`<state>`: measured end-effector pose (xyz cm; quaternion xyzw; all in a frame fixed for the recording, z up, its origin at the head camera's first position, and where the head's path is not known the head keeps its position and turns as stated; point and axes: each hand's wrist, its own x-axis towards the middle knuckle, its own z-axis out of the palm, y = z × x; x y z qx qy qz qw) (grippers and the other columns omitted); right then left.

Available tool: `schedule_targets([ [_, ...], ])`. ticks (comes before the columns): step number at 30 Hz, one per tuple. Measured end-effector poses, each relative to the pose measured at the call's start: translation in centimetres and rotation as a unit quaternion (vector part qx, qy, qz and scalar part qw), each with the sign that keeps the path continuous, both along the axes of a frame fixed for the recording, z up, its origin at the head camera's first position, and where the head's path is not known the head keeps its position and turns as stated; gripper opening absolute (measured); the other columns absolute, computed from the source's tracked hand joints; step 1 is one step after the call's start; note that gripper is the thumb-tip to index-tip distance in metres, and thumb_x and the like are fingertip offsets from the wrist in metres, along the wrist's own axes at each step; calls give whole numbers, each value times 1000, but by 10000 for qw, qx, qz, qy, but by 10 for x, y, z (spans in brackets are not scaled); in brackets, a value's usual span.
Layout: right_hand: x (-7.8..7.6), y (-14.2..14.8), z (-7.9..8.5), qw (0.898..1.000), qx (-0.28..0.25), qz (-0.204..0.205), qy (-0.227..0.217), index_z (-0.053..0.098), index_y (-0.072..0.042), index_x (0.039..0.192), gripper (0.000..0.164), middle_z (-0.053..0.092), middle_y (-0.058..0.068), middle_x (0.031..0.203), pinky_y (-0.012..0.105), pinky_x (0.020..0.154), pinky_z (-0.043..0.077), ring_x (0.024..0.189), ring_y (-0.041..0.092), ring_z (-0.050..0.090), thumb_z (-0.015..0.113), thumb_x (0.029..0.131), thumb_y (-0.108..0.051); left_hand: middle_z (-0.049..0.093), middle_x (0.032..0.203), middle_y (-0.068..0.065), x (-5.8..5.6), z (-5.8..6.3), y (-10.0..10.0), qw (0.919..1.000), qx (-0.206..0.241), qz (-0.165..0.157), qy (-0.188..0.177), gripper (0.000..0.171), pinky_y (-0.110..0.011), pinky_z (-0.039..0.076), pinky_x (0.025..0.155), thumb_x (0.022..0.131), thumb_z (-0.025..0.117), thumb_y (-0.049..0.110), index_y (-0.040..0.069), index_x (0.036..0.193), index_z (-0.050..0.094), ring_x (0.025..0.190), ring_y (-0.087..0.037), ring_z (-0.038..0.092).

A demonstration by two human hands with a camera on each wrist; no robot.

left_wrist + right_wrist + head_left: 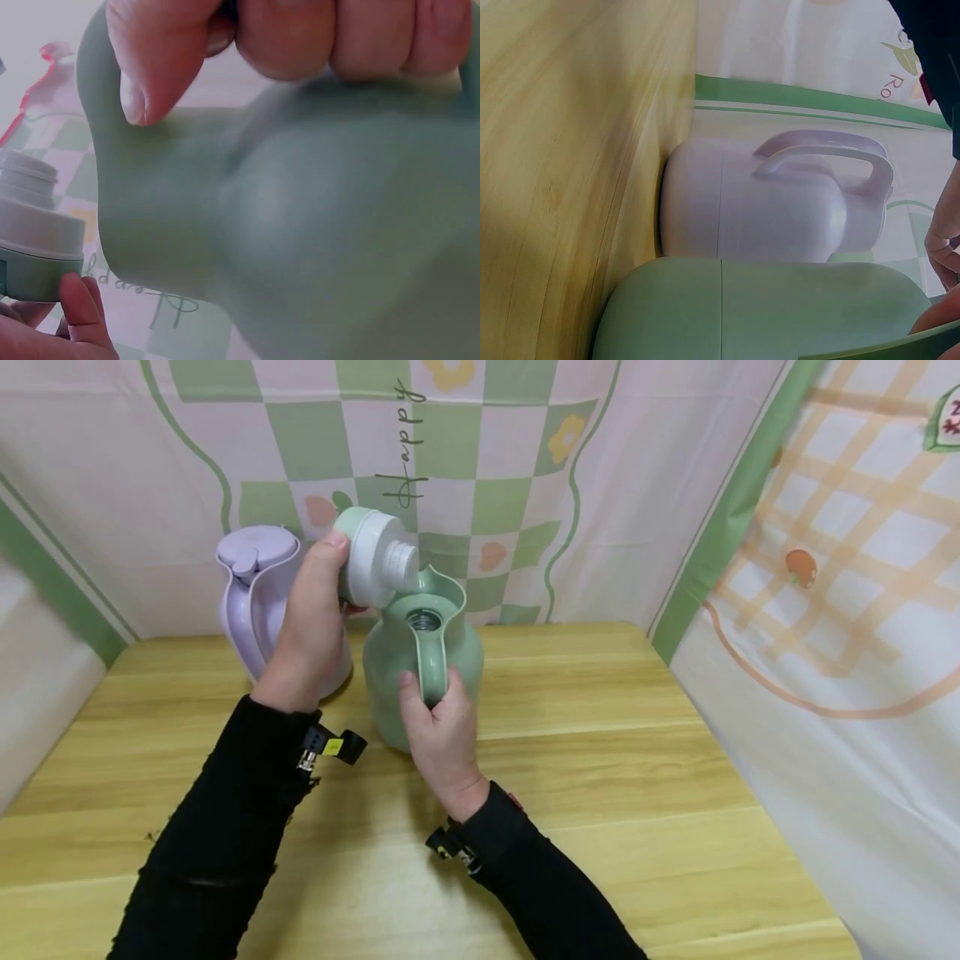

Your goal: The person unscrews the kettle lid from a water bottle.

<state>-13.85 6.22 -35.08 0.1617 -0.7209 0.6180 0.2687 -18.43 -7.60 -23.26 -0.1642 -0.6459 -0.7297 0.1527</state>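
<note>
Stopper in One Hand, Jug Handle in the Other

I grip a green-and-white screw stopper (367, 556) in my left hand (311, 602), its threaded end pointing sideways, just beside and apart from the sage-green vacuum jug (384, 681) at the middle of my work. My right hand (446, 739) is wrapped round the jug's handle (431, 668), the thumb lying along one side. The jug stands on a wood-grain table (600, 777), its round mouth (424, 620) uncovered behind the handle. Near it, to the left, a lilac vacuum jug (772, 206) stands upright, its lid on, partly hidden from above by my left hand and wrist. Black sleeves (217, 827) cover my forearms, and a small black device (333, 746) sits at my left wrist. Behind the table hangs a green-and-white checked cloth (367, 435) lettered "Happy."
</note>
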Motion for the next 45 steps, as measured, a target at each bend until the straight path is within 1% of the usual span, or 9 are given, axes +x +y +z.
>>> schedule_targets([
  [3,0,0,0,10000,-38,4,-27,56,-2,98,24,34,-3,70,27,59,38,63,15,41,61,104,-24,65,105,-7,0,-5,-2,9965,771,-195,-239,44,-31,37,72,110,33,41,17,126,65,89,-21,52],
  [6,0,1,1,9999,-73,-25,-72,56,-1,100,24,34,-3,71,27,58,38,63,15,41,61,104,-24,67,112,-6,2,-10,-5,9878,1424,-409,-489,45,-29,41,73,110,33,44,19,132,62,93,-19,55],
  [14,-2,4,0,9996,-74,-194,-190,56,0,102,25,32,-3,72,28,58,36,63,14,38,62,103,-25,70,114,-5,6,-22,-14,9519,2674,-1025,-1093,56,-23,51,71,110,29,53,18,135,63,89,-16,63],
  [19,-9,9,-1,9992,-45,-361,-146,56,0,99,26,32,-2,71,28,58,36,63,14,39,62,102,-25,66,125,-8,6,-28,-17,9221,3273,-1290,-1614,58,-25,57,79,109,30,57,20,141,62,98,-21,66],
  [24,-16,17,0,9986,10,-517,-73,59,2,102,27,36,-1,73,30,60,40,68,16,45,62,103,-24,65,129,-8,4,-36,-18,9058,3469,-1190,-2123,60,-22,52,76,108,30,62,24,143,61,99,-24,66],
  [28,-21,24,0,9983,32,-586,-32,58,4,102,26,37,1,74,30,61,40,68,18,46,62,103,-22,64,129,-8,2,-43,-19,8992,3496,-1179,-2351,62,-21,51,73,108,25,64,27,144,60,100,-25,67],
  [33,-30,32,1,9982,18,-591,-53,59,4,107,26,47,3,77,30,63,46,73,16,53,61,103,-22,66,126,-12,-1,-53,-17,8927,3577,-1293,-2418,64,-22,55,73,109,21,63,26,148,55,98,-25,71],
  [39,-39,43,2,9976,4,-684,-131,54,-3,98,22,40,1,74,32,65,46,72,17,51,59,103,-23,67,118,-16,-8,-66,-11,8677,3895,-1332,-2786,65,-26,58,77,109,21,63,23,150,52,98,-27,72],
  [45,-48,51,2,9968,33,-788,-157,56,-2,101,21,41,1,77,34,71,48,77,16,52,59,103,-22,60,133,-14,-16,-80,-7,8495,4091,-1153,-3125,59,-30,58,89,110,28,60,25,151,51,107,-31,69],
])
